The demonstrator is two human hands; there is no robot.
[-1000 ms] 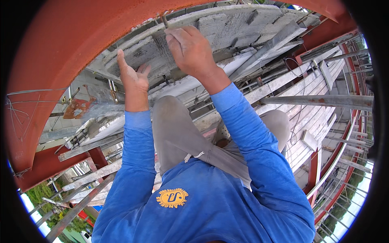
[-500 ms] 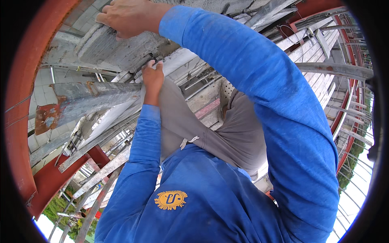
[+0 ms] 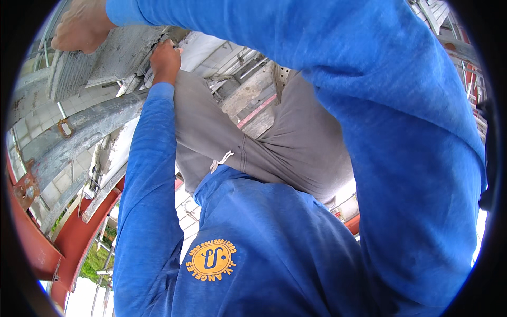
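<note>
My right arm reaches across the top of the view, and my right hand (image 3: pixel 82 27) is at the upper left above a rough grey concrete surface (image 3: pixel 113 55). Its fingers look curled in, and whatever they hold is hidden. Lower and closer to me, my left hand (image 3: pixel 165 59) is closed at the edge of that concrete, beside a dark crevice. What sits in its fingers, if anything, is too small to make out. Both sleeves are blue. My legs in grey trousers (image 3: pixel 211 121) are bent below the hands.
A scuffed metal beam (image 3: pixel 90 121) with rusty patches runs to the left of my left forearm. Red steel beams (image 3: pixel 87 227) stand at the lower left. Planks and bars lie under my legs, with greenery (image 3: pixel 97 259) far below.
Both hands and the concrete have shifted toward the upper left of the view. My right hand has moved farther left and its fingers look more curled. My left hand stays by the concrete edge.
</note>
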